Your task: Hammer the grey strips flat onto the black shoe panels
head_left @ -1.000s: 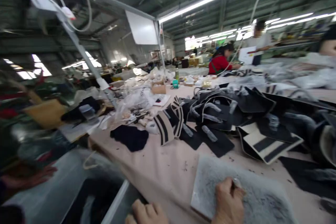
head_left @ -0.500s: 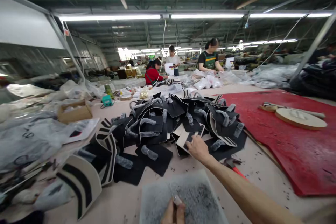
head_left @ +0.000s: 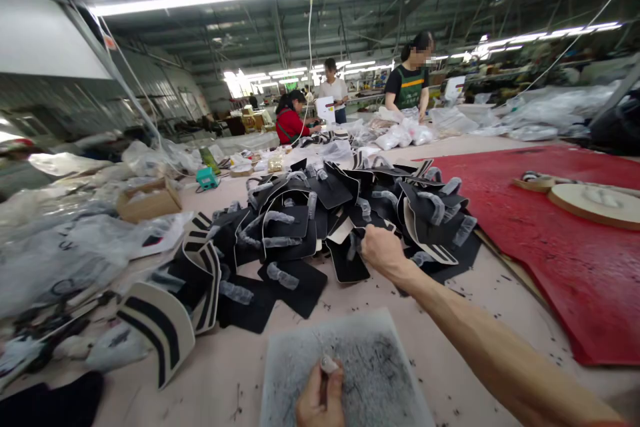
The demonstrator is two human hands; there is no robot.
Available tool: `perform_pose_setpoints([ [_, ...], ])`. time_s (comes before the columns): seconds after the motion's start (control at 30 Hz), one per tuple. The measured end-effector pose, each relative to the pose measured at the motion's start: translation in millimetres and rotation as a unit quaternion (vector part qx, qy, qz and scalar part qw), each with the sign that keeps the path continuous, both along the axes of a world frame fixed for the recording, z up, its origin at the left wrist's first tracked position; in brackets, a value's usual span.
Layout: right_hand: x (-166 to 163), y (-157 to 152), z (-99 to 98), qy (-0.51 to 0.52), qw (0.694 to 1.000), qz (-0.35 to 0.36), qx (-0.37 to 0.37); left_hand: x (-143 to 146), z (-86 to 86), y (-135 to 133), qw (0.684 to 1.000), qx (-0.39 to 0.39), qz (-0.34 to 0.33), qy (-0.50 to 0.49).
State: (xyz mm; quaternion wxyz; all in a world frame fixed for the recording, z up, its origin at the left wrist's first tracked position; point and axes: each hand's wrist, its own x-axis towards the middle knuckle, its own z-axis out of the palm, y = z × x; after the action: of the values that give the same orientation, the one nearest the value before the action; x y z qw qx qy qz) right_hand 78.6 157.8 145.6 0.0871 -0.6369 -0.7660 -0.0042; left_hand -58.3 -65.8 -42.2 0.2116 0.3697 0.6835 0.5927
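Note:
My left hand (head_left: 317, 397) is over a pale cutting board (head_left: 377, 367) smudged with dark marks. Its thumb and fingers pinch a small whitish, shiny thing (head_left: 329, 364), whose kind I cannot make out. Stretched forward, my right hand (head_left: 384, 251) has its bent fingers closed at the right edge of a black panel (head_left: 347, 265) in the pile; the fingertips are partly hidden. A plastic-wrapped strap shows on that panel beside the fingers. Around it lie several more black panels (head_left: 300, 287) with wrapped straps, some showing cream backs with black stripes (head_left: 157, 333).
A red sheet (head_left: 520, 213) covers the table's right side, with a round cream roll (head_left: 595, 203) on it. On the left are clear plastic bags (head_left: 75, 253), a cardboard box (head_left: 150, 200) and a small teal device (head_left: 206, 178). Several co-workers are across the table.
At the pile, the pale and black piece by my right hand has shifted, and a black panel face now shows there. My left hand keeps its pinch. The view has tilted down.

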Motion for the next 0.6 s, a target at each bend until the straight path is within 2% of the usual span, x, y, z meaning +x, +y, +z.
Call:
perform_pose_setpoints([
  [0.07, 25.6, -28.6, 12.9, -0.011, 1.000, 0.005, 0.021, -1.7, 9.5, -1.0, 1.000, 0.001, -0.022, -0.006],
  [0.1, 37.2, -49.6, 13.0, -0.017, 0.999, 0.026, 0.033, -3.0, 14.4, -1.6, 0.999, -0.002, -0.037, -0.005],
  [0.13, 47.7, -73.9, 8.0, -0.022, 0.997, 0.057, 0.041, -4.3, 19.2, -2.1, 0.999, -0.007, -0.051, -0.002],
  [0.17, 56.7, -100.4, -2.3, -0.031, 0.990, 0.118, 0.067, -5.6, 23.6, -2.6, 0.998, -0.013, -0.065, 0.000],
  [0.23, 70.4, -154.6, -35.8, -0.009, 0.967, 0.218, 0.132, -7.5, 30.6, -3.5, 0.996, -0.022, -0.081, 0.007],
  [0.3, 79.2, -201.8, -77.5, 0.026, 0.948, 0.260, 0.181, -8.3, 34.4, -4.3, 0.996, -0.025, -0.081, 0.022],
  [0.4, 86.6, -247.1, -126.8, 0.075, 0.937, 0.246, 0.235, -8.4, 35.5, -5.1, 0.996, -0.028, -0.075, 0.048],
  [0.43, 88.5, -254.7, -134.8, 0.105, 0.942, 0.229, 0.222, -8.5, 35.3, -5.4, 0.995, -0.030, -0.074, 0.053],
  [0.5, 92.7, -260.6, -135.8, 0.190, 0.955, 0.187, 0.127, -8.9, 35.1, -5.9, 0.995, -0.035, -0.075, 0.060],
  [0.53, 95.0, -260.0, -129.9, 0.243, 0.955, 0.157, 0.062, -9.1, 35.3, -6.2, 0.994, -0.037, -0.076, 0.062],
  [0.6, 99.2, -255.2, -111.3, 0.359, 0.929, 0.079, -0.038, -9.4, 36.2, -6.8, 0.994, -0.042, -0.076, 0.063],
])
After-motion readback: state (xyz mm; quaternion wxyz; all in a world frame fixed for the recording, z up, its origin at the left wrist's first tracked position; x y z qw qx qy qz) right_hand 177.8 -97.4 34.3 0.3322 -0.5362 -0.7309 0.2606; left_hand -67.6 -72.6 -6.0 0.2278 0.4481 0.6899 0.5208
